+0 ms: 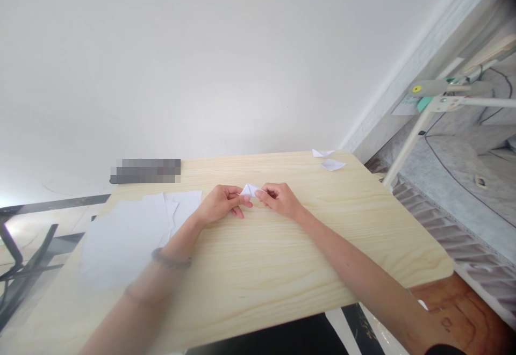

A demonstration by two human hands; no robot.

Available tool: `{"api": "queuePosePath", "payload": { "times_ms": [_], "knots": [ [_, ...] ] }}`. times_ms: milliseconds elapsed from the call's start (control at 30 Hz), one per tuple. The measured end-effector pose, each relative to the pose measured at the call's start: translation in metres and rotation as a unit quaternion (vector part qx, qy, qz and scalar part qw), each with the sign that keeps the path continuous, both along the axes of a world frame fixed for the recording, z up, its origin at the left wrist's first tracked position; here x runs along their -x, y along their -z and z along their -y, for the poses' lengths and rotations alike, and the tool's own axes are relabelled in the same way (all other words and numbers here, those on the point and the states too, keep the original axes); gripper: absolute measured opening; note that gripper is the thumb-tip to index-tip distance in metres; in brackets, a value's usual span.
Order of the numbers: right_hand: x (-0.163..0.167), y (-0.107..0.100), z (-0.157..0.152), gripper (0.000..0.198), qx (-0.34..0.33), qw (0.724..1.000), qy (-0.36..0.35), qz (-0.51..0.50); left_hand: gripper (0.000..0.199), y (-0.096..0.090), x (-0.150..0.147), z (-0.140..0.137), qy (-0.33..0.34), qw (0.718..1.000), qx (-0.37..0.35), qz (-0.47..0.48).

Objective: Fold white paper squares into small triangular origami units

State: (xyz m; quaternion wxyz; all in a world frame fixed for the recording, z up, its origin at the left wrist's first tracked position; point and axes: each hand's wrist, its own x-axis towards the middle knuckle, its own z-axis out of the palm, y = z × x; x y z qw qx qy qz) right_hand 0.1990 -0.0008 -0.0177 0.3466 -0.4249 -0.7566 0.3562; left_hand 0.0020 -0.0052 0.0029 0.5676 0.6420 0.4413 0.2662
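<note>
- Left hand (220, 203) and right hand (281, 199) each pinch one end of a small folded white paper (249, 189), creased to a peak, over the pale, wood-grained tabletop (282, 269).
- Smooth paper sheets (121, 237) overlap at left.
- Two pointed paper pieces (333, 165) lie near the far right corner.
- Dark oblong object (145, 172): pixelated, unreadable.

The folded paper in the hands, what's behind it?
Behind the folded paper, the table and wall show. Whatever the paper, left hand and right hand cover can't be seen.
</note>
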Motion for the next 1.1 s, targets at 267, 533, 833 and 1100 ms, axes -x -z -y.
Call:
{"api": "queuePosePath", "payload": {
  "times_ms": [267, 533, 833, 1100],
  "knots": [
    [-0.0017, -0.0018, 0.0002, 0.037, -0.009, 0.999, -0.029, 0.013, 0.033, 0.0005, 0.0008, 0.0008, 0.017, 1.000, -0.022, 0.004],
    [-0.0022, -0.0046, 0.0016, 0.032, -0.026, 0.998, -0.050, 0.013, 0.032, -0.0010, -0.0032, 0.0033, -0.019, 0.996, -0.085, 0.003],
    [-0.0015, -0.0029, 0.0019, 0.032, -0.035, 0.997, -0.062, 0.037, 0.034, 0.0015, -0.0030, 0.0023, -0.043, 0.995, -0.085, 0.013],
    [-0.0030, -0.0014, 0.0018, 0.028, -0.010, 0.999, -0.035, -0.006, 0.038, -0.0022, -0.0038, 0.0032, -0.012, 0.999, -0.048, -0.009]
  ]
}}
